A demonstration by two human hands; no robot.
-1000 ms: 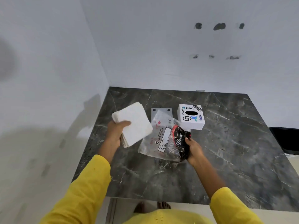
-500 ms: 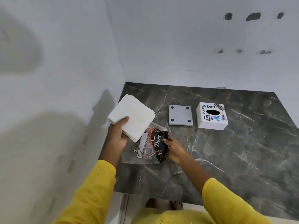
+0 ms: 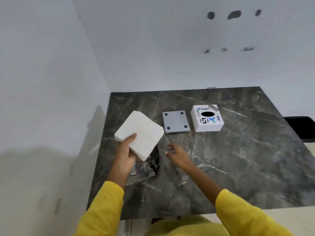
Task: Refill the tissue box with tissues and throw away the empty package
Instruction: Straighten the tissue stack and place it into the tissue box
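Observation:
My left hand grips a thick stack of white tissues above the left part of the dark marble table. Beneath that hand the clear plastic package with black print lies flat on the table, partly hidden by the stack. My right hand hovers just right of the package, fingers spread and holding nothing. The white tissue box with stickers and an oval hole stands at the back. Its grey base plate lies separately to the left of it.
White walls close the table's left and back sides. A black object sits beyond the table's right edge. The table's front edge runs just before my yellow sleeves.
My right hand has let go of the package, which now lies on the table at the left, and has drawn away to the right. The tissue stack stays in my left hand.

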